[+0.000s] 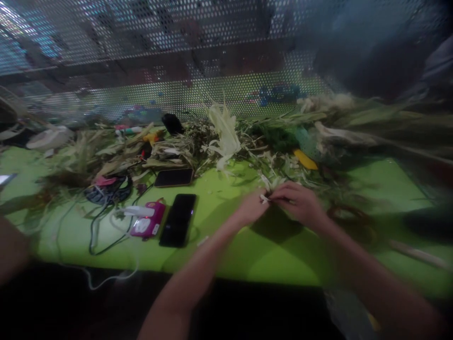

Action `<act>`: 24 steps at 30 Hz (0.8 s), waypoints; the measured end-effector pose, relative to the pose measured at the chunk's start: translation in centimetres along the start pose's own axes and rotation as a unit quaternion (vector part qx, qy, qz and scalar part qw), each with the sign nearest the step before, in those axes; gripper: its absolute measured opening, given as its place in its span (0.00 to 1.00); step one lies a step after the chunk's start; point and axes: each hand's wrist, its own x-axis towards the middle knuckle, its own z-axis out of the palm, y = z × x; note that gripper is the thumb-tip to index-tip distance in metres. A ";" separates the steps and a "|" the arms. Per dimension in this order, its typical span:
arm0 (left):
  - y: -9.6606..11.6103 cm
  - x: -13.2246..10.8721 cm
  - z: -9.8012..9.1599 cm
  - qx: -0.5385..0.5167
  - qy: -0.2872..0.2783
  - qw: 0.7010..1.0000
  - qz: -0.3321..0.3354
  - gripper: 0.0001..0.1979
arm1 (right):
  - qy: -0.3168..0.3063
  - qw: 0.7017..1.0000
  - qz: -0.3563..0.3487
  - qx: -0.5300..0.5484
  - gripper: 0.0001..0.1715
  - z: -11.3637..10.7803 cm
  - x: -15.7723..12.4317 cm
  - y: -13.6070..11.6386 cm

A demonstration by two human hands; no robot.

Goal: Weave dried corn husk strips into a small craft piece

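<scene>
Both my hands meet over the lime-green table, just in front of a heap of dried leaves and pale husks. My left hand pinches one end of a small pale leaf strip. My right hand has its fingers curled around the other end, together with a darker bunch of leaves. The picture is blurred, so the piece between my fingers is hard to make out.
Two dark phones lie to the left, beside a pink device with white and green cables. A yellow object sits in the leaf pile. A perforated metal screen stands behind the table. Another person's arm shows at far left.
</scene>
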 end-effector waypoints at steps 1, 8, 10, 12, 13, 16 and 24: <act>0.0 -0.1 0.0 0.009 -0.010 1.000 -0.009 0.03 | -0.009 1.000 0.010 0.007 0.08 0.0 0.0 0.1; 0.1 -0.1 0.0 0.035 -0.025 0.999 0.005 0.05 | 0.007 0.991 0.131 0.039 0.04 0.5 -0.1 0.1; 0.3 -0.1 -0.1 0.041 -0.026 0.999 0.000 0.07 | 0.023 0.982 0.183 0.039 0.07 0.6 0.0 -0.1; 0.5 -0.2 -0.1 0.051 -0.025 0.998 -0.006 0.09 | 0.032 0.973 0.227 0.040 0.12 0.6 0.1 -0.2; 0.6 -0.2 -0.1 0.055 -0.023 0.998 -0.010 0.09 | 0.033 0.969 0.242 0.044 0.14 0.6 0.2 -0.3; 0.6 -0.2 -0.1 0.047 -0.028 0.998 -0.011 0.09 | 0.032 0.961 0.265 0.070 0.14 0.4 0.5 -0.5; 0.6 0.0 0.3 -0.002 -0.030 0.999 0.016 0.10 | 0.041 0.925 0.315 0.210 0.15 0.3 0.8 -1.0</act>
